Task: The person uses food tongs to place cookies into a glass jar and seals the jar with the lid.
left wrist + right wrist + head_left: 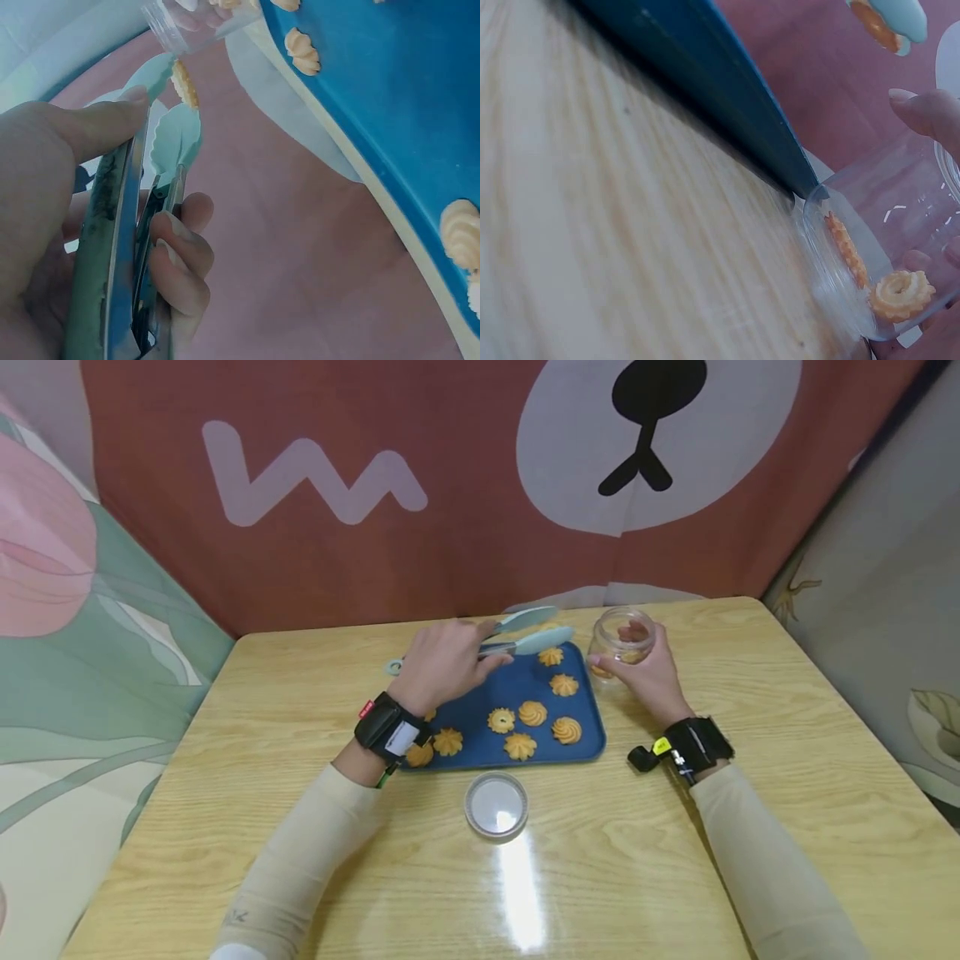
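Observation:
My left hand (444, 664) grips light-blue-tipped tongs (543, 640) above the tray. Between the tong tips a cookie (184, 84) is pinched, also visible in the right wrist view beside the blue tip (906, 16). My right hand (651, 681) holds a clear jar (609, 625) by its side at the tray's right edge. At least two cookies (901, 295) lie inside at the jar's bottom. Several swirled cookies (532, 713) are spread on the blue tray (517, 681), partly hidden by the left hand and wrist.
A round clear lid (497, 806) lies on the wooden table (600, 860), just in front of the tray. Behind the table hangs a reddish-brown cloth (465, 560) with a printed animal face.

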A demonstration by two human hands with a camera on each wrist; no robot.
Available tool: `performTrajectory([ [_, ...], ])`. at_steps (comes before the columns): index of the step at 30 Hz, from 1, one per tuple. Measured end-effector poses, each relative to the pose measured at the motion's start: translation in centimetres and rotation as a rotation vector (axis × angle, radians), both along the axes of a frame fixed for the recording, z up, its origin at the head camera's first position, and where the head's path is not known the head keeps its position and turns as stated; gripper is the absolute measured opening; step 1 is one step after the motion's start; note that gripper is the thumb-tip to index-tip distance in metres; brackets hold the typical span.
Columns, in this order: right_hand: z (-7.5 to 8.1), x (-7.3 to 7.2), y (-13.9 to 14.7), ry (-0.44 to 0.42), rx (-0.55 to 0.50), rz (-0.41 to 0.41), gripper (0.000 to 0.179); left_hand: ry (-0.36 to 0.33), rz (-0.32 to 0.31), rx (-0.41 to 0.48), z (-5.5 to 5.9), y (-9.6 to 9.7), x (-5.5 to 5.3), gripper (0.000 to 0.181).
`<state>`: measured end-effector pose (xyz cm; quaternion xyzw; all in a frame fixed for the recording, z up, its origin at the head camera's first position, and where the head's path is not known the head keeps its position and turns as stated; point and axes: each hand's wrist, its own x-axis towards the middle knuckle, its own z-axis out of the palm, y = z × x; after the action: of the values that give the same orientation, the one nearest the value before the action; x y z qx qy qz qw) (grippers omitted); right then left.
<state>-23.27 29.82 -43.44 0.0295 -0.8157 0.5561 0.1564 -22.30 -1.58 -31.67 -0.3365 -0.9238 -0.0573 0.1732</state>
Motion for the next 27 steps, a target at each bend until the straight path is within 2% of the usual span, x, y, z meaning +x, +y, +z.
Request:
performTrajectory([
  [6, 1.2, 1.7, -0.6, -0.021, -0.019, 0.009, 0.086, 0.017, -0.035, -0.018, -0.1, 1.0, 0.2, 0.049],
  [9, 1.9, 2.1, -1.0, -0.013, -0.037, 0.013, 0.088, 0.032, -0.040, -0.022, 0.0, 1.3, 0.0, 0.050],
  [12, 2.0, 1.8, -1.0, -0.012, -0.045, 0.020, 0.088, 0.033, -0.046, -0.017, 0.3, 1.7, 0.0, 0.050],
  [20, 0.1, 0.0, 0.0, -0.011, -0.015, 0.006, 0.088, 0.042, -0.065, -0.004, 1.0, 2.5, -0.3, 0.049],
  [27, 0.0, -0.4, 0.0, -0.001, -0.018, -0.004, 0.086, 0.048, -0.078, -0.003, 1.1, 3.3, -0.6, 0.046],
])
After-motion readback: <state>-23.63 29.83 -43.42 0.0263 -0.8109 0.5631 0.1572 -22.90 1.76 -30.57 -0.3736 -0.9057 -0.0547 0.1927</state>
